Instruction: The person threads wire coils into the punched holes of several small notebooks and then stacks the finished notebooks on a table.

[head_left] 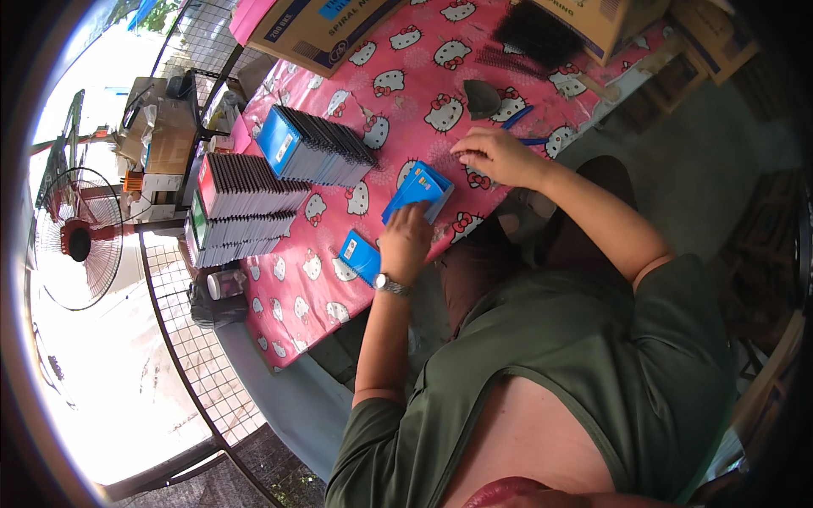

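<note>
A pink tablecloth (pixel 292 326) printed with white cat faces covered the table, and beside it a black fan (pixel 78 241) stood against the glare by a wire grid (pixel 190 364). At the far side I counted 2 cardboard boxes (pixel 313 38) near 1 heap of black spirals (pixel 542 38). To the person's left stood 3 stacks: 1 blue-topped stack (pixel 318 148), 1 red-covered stack (pixel 254 186) and 1 green-covered stack (pixel 241 233). Close to the person lay 1 small pile of blue notebooks (pixel 423 186), too overlapped to count, and 1 separate blue notebook (pixel 359 256) beside the left wrist. The left hand (pixel 405 235) bent its fingers over the pile's near end; whether they gripped, I couldn't tell. The right hand (pixel 504 158) hung loosely curled and released, near 2 blue handles (pixel 518 117).
</note>
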Tool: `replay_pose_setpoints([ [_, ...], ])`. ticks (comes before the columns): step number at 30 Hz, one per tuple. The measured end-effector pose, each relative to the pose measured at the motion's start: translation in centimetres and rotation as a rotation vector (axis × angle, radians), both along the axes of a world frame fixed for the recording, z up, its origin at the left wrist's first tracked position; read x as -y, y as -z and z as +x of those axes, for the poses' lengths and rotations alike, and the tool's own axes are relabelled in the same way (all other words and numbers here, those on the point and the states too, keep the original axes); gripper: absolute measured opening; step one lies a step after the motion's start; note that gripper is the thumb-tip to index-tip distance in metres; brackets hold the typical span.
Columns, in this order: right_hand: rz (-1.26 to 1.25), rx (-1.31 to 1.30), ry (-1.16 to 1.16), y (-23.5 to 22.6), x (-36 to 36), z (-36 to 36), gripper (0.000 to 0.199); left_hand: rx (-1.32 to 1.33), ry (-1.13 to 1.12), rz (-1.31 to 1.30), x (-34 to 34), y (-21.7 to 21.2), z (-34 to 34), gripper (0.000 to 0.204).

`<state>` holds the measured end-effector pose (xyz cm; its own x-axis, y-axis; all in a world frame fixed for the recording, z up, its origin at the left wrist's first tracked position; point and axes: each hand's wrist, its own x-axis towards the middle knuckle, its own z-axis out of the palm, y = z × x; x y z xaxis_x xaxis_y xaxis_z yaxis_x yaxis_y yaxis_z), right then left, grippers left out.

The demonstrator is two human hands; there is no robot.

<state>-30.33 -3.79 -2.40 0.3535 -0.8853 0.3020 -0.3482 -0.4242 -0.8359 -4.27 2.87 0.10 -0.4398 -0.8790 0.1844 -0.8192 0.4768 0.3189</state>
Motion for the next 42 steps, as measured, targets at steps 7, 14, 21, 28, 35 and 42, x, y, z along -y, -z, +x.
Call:
replay_pose_setpoints([
  [7, -0.299, 0.063, 0.028, 0.0, 0.1, 4.4, 0.021, 0.023, -0.099, -0.283, 3.5, 0.6, 0.9, 0.028],
  [14, -0.230, 0.096, -0.019, -0.1, 1.1, 5.6, 0.024, 0.001, -0.075, -0.288, 4.6, 1.1, 0.5, 0.016],
  [21, 0.127, 0.156, -0.173, -0.3, -0.4, 4.7, 0.022, -0.036, -0.025, -0.287, 3.6, 0.9, -0.1, 0.018],
  [28, 0.145, -0.235, -0.169, -4.5, -1.1, 4.7, 0.039, 0.018, 0.028, -0.279, 2.5, 0.7, -1.1, 0.024],
  [35, 0.246, -0.213, -0.269, -2.7, 6.2, 3.1, 0.039, -0.043, 0.034, -0.240, 2.6, 1.7, 0.2, 0.016],
  [42, -0.018, -0.854, -0.059, 3.1, 11.9, -2.1, 0.046, 0.085, -0.215, -0.317, 1.7, 2.8, -0.2, 0.024],
])
